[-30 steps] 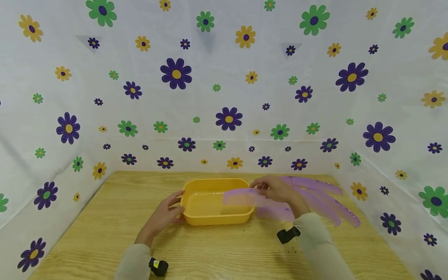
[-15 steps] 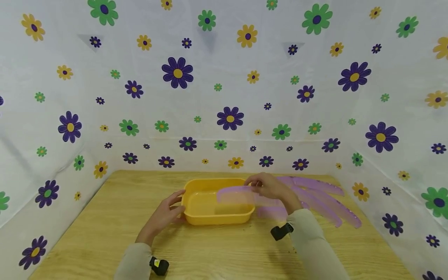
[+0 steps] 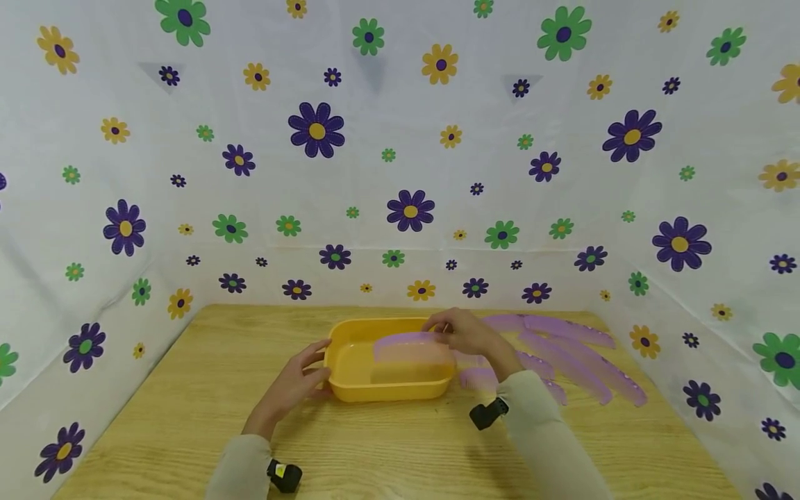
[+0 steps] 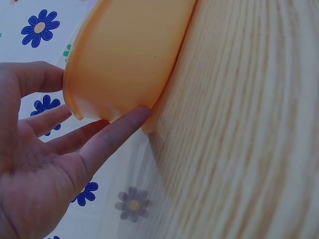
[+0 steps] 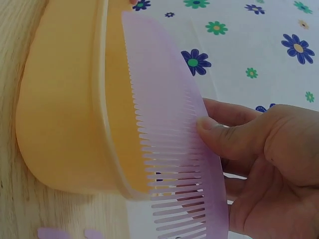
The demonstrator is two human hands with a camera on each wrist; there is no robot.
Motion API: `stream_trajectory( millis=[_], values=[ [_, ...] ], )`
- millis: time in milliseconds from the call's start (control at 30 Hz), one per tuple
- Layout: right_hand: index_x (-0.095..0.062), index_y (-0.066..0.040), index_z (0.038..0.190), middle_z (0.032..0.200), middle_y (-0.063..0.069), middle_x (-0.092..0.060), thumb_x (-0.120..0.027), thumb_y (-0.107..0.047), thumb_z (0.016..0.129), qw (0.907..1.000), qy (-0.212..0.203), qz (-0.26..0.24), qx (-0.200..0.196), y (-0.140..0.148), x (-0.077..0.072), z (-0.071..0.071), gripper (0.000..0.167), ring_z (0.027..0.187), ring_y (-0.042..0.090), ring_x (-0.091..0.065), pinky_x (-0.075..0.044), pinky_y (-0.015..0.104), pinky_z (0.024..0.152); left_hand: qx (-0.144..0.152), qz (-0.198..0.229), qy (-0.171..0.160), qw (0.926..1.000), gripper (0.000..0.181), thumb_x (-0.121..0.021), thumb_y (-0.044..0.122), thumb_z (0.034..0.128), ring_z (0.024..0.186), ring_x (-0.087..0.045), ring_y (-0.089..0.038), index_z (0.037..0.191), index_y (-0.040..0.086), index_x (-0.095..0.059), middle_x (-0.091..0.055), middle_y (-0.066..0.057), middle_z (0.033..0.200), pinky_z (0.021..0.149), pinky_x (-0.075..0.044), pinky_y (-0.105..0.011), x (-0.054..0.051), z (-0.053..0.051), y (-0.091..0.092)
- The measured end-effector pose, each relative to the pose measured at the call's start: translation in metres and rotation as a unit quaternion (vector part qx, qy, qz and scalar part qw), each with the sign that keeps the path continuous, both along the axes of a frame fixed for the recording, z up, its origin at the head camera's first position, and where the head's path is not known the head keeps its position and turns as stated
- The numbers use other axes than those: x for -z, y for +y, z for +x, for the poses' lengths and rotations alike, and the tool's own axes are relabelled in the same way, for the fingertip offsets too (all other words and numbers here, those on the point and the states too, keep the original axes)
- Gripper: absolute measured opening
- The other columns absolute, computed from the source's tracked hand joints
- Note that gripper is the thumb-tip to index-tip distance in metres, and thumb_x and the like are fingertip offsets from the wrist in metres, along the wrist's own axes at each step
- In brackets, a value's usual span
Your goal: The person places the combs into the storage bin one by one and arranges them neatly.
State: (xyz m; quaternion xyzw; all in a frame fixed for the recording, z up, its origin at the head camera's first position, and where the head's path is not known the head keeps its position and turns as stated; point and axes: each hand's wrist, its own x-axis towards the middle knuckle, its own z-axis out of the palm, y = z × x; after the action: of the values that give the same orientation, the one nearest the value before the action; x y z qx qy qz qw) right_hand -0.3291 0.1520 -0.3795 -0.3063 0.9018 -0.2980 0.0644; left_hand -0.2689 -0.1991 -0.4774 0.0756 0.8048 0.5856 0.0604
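Note:
A yellow plastic basin (image 3: 390, 393) stands on the table, its inside showing no contents in the head view. My left hand (image 3: 294, 383) touches the basin's left end with mostly straight fingers; in the left wrist view the thumb lies against the outer wall (image 4: 124, 55) and a finger meets the rim. With thumb and fingers, my right hand (image 3: 467, 335) pinches a translucent purple comb (image 5: 164, 84) by its spine. The comb hangs over the basin's right side, teeth facing down, above the rim.
Several more purple combs (image 3: 596, 368) lie spread on the wooden table (image 3: 387, 451) to the right of the basin, some partly hidden by the right arm. A white flower-patterned sheet (image 3: 400, 160) encloses the table at the back and sides.
My right hand has moved left with the comb, bringing it further over the basin. The left hand and the basin have stayed in place.

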Motion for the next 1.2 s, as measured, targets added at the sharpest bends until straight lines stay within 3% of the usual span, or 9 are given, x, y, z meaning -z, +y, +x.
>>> stream_trajectory(
  millis=[600, 933, 1200],
  values=[
    [-0.075, -0.006, 0.116, 0.109, 0.016, -0.072, -0.059, 0.003, 0.099, 0.9997, -0.018, 0.001, -0.018, -0.026, 0.008, -0.003, 0.025, 0.085, 0.018, -0.061, -0.060, 0.025, 0.072, 0.007, 0.010, 0.000, 0.9999, 0.064, -0.059, 0.012, 0.1018, 0.136, -0.054, -0.049, 0.160, 0.012, -0.034, -0.037, -0.029, 0.161, 0.090, -0.064, -0.046, 0.001, -0.002, 0.001],
    [-0.075, -0.004, 0.115, 0.104, 0.016, -0.071, -0.060, 0.004, 0.098, 0.9993, -0.005, 0.007, -0.036, -0.043, 0.010, 0.000, 0.024, 0.079, 0.015, -0.060, -0.057, 0.022, 0.070, 0.010, 0.006, 0.004, 0.9999, 0.063, -0.057, 0.011, 0.1026, 0.139, -0.051, -0.051, 0.160, 0.009, -0.032, -0.036, -0.029, 0.161, 0.091, -0.064, -0.046, -0.001, 0.000, -0.001],
    [-0.076, -0.004, 0.114, 0.105, 0.016, -0.073, -0.059, 0.006, 0.098, 0.9981, 0.013, 0.021, -0.055, -0.050, 0.014, -0.002, 0.025, 0.087, 0.017, -0.060, -0.056, 0.022, 0.076, 0.008, 0.005, 0.000, 1.0000, 0.064, -0.057, 0.012, 0.1022, 0.138, -0.052, -0.050, 0.161, 0.010, -0.032, -0.036, -0.029, 0.161, 0.091, -0.064, -0.046, -0.002, 0.001, 0.000]
  ],
)
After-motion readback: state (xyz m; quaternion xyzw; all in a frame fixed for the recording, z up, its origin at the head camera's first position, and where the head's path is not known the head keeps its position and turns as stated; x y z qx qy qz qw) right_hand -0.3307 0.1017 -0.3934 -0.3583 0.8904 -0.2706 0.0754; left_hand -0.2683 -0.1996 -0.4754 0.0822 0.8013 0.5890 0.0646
